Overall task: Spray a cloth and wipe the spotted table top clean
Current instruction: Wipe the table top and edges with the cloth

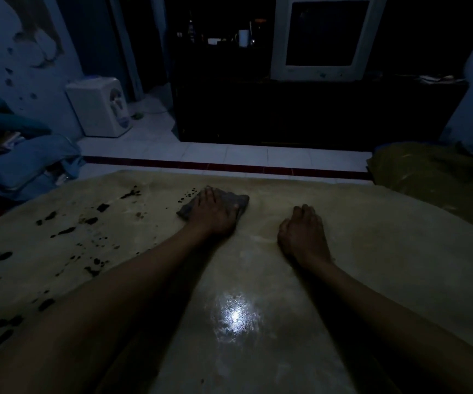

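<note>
The pale table top point(371, 265) fills the lower view in dim light. Dark spots point(67, 231) are scattered over its left half, some close to the far edge. My left hand point(215, 214) lies flat on a dark grey cloth point(238, 201) and presses it onto the table near the far edge, just right of a cluster of spots. My right hand point(303, 234) rests on the bare table to the right, fingers curled under, holding nothing. No spray bottle is in view.
A lamp glare point(235, 317) shines on the wet-looking middle of the table. A dark green bundle point(434, 177) lies at the table's right far corner. Blue cloth piles point(30, 163) sit left; a white dispenser point(101, 106) and an old monitor point(323, 38) stand beyond.
</note>
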